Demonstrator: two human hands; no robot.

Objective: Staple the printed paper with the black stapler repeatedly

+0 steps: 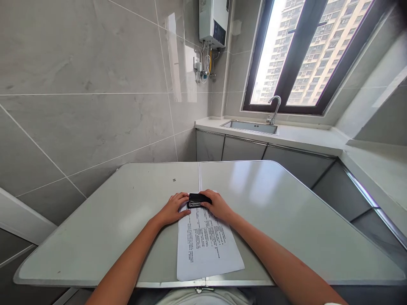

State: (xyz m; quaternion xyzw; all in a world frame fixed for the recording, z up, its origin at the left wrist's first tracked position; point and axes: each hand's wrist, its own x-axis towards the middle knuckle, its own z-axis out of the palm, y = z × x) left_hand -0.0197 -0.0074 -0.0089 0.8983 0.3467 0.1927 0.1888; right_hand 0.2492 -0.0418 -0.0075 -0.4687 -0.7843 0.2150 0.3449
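Observation:
A printed sheet of paper (206,254) lies on the white folding table, its near edge close to the table's front edge. A black stapler (197,198) sits across the far end of the sheet, its jaw end pointing left. My right hand (218,205) is closed round the stapler's right end, thumb at the near side and fingers over the top. My left hand (174,208) lies at the far left corner of the paper, thumb and fingers apart. Its thumb rests by the sheet's edge and its fingertips reach the stapler's left end. Whether the paper is between the stapler's jaws I cannot tell.
A few tiny staples (174,180) lie on the table (254,186) beyond my left hand. The table has a centre seam. Behind it are a counter with a sink (251,126) and faucet (275,108), a window, and a wall-mounted water heater (213,23).

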